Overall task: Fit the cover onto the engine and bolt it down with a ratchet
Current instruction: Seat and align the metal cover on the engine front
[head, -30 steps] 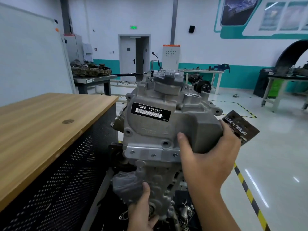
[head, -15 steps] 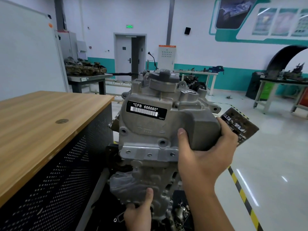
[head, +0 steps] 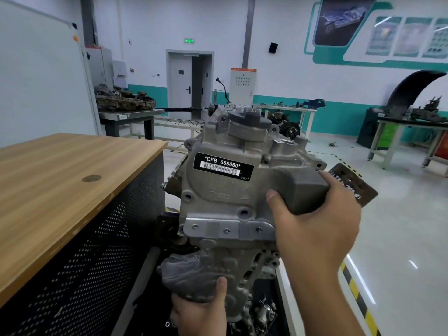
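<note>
Beside the wooden-topped workbench with a black perforated side (head: 80, 180), the person's left hand (head: 201, 311) is gripping the lower end of the grey cast-aluminium engine cover (head: 232, 200), thumb lying up its face, while the right hand (head: 317, 229) is curling round the cover's boxy right corner, holding it upright in the air.

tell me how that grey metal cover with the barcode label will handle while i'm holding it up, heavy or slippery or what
The cover looks like thick cast metal, so probably heavy and fully stiff. Both the left hand and right hand grip it, which suggests real weight. Its matte, lumpy surface likely gives decent grip, though the bulk sits high, so it may want to tip.
</note>
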`<state>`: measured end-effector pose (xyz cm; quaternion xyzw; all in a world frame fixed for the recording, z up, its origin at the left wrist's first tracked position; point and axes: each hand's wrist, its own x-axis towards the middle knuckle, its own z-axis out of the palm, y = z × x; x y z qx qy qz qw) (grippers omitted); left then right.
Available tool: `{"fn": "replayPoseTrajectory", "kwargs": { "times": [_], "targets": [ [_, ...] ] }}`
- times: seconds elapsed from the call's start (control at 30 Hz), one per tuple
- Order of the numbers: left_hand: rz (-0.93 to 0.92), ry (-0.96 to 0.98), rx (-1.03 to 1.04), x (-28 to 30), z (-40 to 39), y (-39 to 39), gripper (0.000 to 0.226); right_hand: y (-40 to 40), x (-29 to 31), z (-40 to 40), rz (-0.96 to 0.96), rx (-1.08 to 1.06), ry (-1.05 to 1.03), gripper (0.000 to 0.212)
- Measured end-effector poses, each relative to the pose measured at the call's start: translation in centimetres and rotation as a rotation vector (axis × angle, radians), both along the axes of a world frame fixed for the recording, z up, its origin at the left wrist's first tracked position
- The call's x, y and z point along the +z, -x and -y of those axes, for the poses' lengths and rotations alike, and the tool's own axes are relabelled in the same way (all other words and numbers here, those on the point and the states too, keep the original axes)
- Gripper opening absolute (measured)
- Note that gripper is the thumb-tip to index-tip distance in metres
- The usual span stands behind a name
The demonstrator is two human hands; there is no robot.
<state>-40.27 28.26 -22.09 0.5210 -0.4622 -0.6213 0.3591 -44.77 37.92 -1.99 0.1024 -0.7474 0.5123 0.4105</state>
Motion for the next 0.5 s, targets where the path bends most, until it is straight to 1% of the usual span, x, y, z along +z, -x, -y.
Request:
{"fn": "replayPoseTrajectory", "kwargs": {
  "times": [0.03,0.07,0.1,0.17,0.23,0.3,0.4,0.43,0.5],
  "targets": [
    [0.071,0.089,0.000,0.1,0.0,-0.1,0.114,-0.1,0.9,-0.4,-0.001,-0.050,-0.112,0.076],
    [0.099,0.160,0.008,0.2,0.0,-0.2,0.124,-0.1,1.8,-0.7,-0.012,-0.068,-0.202,0.080],
    [0.087,0.190,0.008,0.5,0.1,-0.2,0.132,-0.1,2.8,-0.9,-0.013,-0.049,-0.286,0.087],
    [0.043,0.199,0.016,0.8,0.3,-0.2,0.144,0.4,5.5,-1.7,0.018,0.051,-0.499,0.102],
    [0.021,0.186,0.018,1.0,0.3,-0.3,0.148,1.6,8.5,-2.4,0.055,0.178,-0.696,0.101],
    [-0.004,0.154,0.018,1.0,0.4,-0.5,0.148,3.1,11.6,-2.7,0.136,0.369,-0.738,0.088],
    [-0.044,0.126,0.009,0.7,0.6,-0.5,0.149,5.2,14.2,-2.5,0.315,0.754,-0.762,0.054],
    [-0.052,0.127,0.007,0.5,0.7,-0.5,0.150,5.9,14.6,-2.3,0.358,0.839,-0.756,0.046],
    [-0.067,0.133,-0.008,0.0,0.8,-0.6,0.151,7.0,14.8,-1.8,0.387,0.890,-0.686,0.025]
  ]
}}
